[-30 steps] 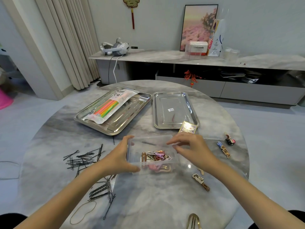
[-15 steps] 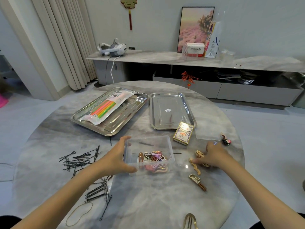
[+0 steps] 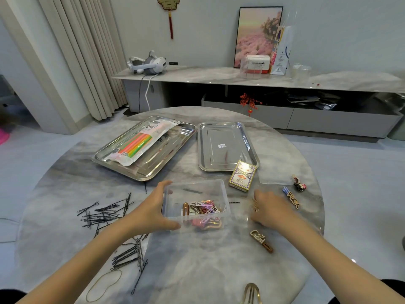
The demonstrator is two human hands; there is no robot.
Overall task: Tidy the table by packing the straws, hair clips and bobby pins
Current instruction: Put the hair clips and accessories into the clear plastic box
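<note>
home living room, round marble table (image 3: 197,270), long low media console (image 3: 285,84), beige curtains (image 3: 87,51), framed picture (image 3: 258,34)

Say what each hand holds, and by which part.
Left hand grips the clear box by its left wall. Right hand covers a gold hair clip; a grip cannot be told.

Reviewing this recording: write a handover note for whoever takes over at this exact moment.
Left hand grips the left side of the clear box. Right hand rests over a gold clip right of the box; grip unclear.
Done: several hair clips are in the box; the straw pack lies in the left tray.
Left: four loose clips right of and nearer than the box, scattered bobby pins on the left, and one pin beside the box.
</note>
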